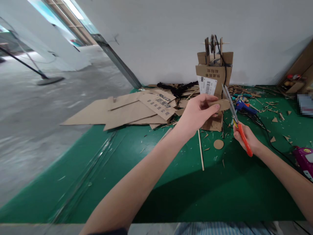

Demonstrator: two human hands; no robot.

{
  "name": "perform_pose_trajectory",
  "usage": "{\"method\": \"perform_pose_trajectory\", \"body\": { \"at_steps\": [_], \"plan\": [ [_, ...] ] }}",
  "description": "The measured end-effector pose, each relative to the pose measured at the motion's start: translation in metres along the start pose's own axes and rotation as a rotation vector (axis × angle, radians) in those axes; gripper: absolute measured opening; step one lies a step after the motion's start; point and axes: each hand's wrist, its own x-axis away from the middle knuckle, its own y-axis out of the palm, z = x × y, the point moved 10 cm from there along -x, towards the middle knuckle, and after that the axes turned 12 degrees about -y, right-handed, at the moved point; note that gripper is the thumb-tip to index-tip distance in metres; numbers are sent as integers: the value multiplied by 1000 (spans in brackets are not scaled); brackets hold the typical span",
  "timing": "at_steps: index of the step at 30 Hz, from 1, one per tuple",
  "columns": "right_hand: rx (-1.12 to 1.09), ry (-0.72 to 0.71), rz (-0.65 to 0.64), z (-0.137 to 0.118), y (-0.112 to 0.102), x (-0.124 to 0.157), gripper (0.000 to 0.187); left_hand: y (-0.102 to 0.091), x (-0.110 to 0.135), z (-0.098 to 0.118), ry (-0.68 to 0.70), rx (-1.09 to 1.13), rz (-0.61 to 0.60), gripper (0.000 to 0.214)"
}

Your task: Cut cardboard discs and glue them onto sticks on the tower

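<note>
In the head view, the left hand (pixel 197 112) held a small rounded cardboard piece (pixel 224 105), pinched between thumb and fingers with its free end sticking out, probably to leave that end open to the blades. The right hand (pixel 248 137) was closed round the orange handles of the scissors (pixel 241 131), whose blades pointed up and away, slightly parted, right at that end; whether they touched it could not be told. Both hands were raised above the green table (pixel 117 163), which seemingly kept the cut clear of the surface.

A cardboard box (pixel 221 74) with a wheel on top stood behind the hands near the wall (pixel 166 42), limiting room forward. Flat cardboard sheets (pixel 132 114) lay to the left, some overhanging the table's left edge. A blue glue gun (pixel 245 108) and scraps crowded the right. A thin stick (pixel 201 151) and a cardboard disc (pixel 218 144) lay below the hands; nearer the front edge was the widest open room.
</note>
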Motion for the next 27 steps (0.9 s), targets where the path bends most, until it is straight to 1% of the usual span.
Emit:
{"method": "perform_pose_trajectory", "body": {
  "at_steps": [3, 5, 11, 14, 21, 27],
  "plan": [
    [-13, 17, 31, 5, -1, 2, 42, 9, -2, -7, -36, 84, -78, 11],
    [-17, 24, 34, 8, 0, 4, 42, 12, -2, -7, -35, 77, -108, 9],
    [-36, 27, -26, 10, 5, 5, 42, 4, 4, 9, 27, -104, -56, 15],
    [-25, 24, -51, 10, 6, 6, 43, 2, 7, 16, 46, -175, -52, 17],
    [0, -7, -78, 3, 4, 6, 43, 0, 6, 19, 100, -250, -63, 15],
    [-13, 22, -102, 10, 6, 7, 40, -1, 7, 18, 89, -251, -58, 14]
  ]
}}
